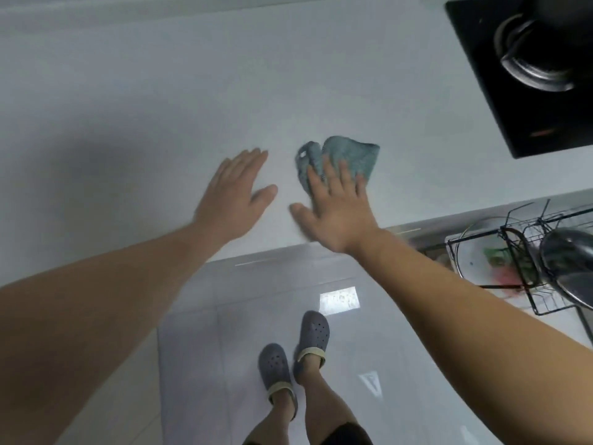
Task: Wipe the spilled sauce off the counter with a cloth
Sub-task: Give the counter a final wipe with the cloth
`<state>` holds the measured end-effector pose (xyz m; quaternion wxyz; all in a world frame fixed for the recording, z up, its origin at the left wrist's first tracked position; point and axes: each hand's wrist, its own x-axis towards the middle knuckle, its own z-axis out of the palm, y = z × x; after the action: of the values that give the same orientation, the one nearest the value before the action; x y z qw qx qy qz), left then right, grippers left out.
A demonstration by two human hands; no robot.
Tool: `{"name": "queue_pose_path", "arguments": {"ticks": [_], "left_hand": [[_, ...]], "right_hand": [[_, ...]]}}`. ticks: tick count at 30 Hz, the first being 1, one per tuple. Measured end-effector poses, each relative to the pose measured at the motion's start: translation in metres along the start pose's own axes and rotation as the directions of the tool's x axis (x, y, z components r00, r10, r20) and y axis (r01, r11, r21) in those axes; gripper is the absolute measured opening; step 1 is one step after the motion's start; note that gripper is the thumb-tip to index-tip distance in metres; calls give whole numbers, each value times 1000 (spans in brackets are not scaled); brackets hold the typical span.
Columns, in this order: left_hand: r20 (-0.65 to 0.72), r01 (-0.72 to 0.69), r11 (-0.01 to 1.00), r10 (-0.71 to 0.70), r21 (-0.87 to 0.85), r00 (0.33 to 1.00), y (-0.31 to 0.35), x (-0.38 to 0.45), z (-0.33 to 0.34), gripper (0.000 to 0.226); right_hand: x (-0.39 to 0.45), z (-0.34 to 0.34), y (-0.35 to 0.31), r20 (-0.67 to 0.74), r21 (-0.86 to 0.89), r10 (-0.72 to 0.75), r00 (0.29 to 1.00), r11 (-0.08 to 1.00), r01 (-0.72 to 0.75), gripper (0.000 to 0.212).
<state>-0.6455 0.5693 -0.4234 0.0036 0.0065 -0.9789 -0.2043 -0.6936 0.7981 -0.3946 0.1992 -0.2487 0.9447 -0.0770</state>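
A: What's on the counter [160,91]?
B: A crumpled teal cloth [346,155] near the front edge, a black hob [500,101] set in at the right, and two flat hands.
A: Sauce?
B: Can't tell.

No legible text, label, brand, number or sign appears in the head view. The small loop or tag at the left edge of the cloth [340,159] carries no readable marking. The faint orange mark on the black cooktop [542,133] is too blurred to resolve into characters. A pale triangular mark on the floor tile [372,382] and a bright rectangular reflection [339,299] near it show no letters or figures that can be made out.
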Motion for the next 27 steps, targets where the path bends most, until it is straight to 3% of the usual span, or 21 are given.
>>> {"name": "queue_pose_path", "arguments": {"ticks": [3,6,9,11,12,13,15,18,20,21,23,25,27], "left_hand": [[20,31,994,-29,-100,999,24,4,5,73],[27,47,994,-44,-102,999,34,10,7,76],[15,84,996,-84,-42,996,37,23,12,77],[-25,116,993,-117,-8,993,40,36,17,74],[-48,136,991,-136,0,990,42,44,20,73],[-75,154,988,-154,2,985,44,52,21,73],[-119,195,981,-194,-10,974,48,73,23,75],[-129,255,963,-264,-82,956,49,107,19,76],[-115,303,942,-320,-146,940,51,133,15,75],[-103,300,940,-319,-162,942,53,145,15,76],[-84,283,952,-294,-118,952,55,165,18,81],[-87,290,956,-294,-52,952,54,182,23,81],[-109,316,949,-315,-6,943,51,196,25,81]], "right_hand": [[-36,15,-3,70,-76,-204,976,975,209,82],[-41,4,43,67,-119,-245,967,961,251,80],[-27,-13,104,-79,-43,76,994,996,-79,85],[-10,-18,112,-112,86,379,918,924,-371,87],[-2,-18,100,-95,113,436,895,898,-426,88],[6,-16,82,-79,94,400,913,915,-392,89],[15,-10,49,-28,-1,115,993,993,-115,87],[24,-11,46,68,-98,-249,966,962,255,81],[48,-24,74,66,-147,-291,955,943,297,79],[65,-34,89,38,-147,-243,969,958,246,79],[100,-60,115,-23,-59,-14,1000,998,13,79],[131,-77,122,-23,57,218,976,975,-216,79],[150,-81,107,-7,27,205,979,979,-204,81]]}}
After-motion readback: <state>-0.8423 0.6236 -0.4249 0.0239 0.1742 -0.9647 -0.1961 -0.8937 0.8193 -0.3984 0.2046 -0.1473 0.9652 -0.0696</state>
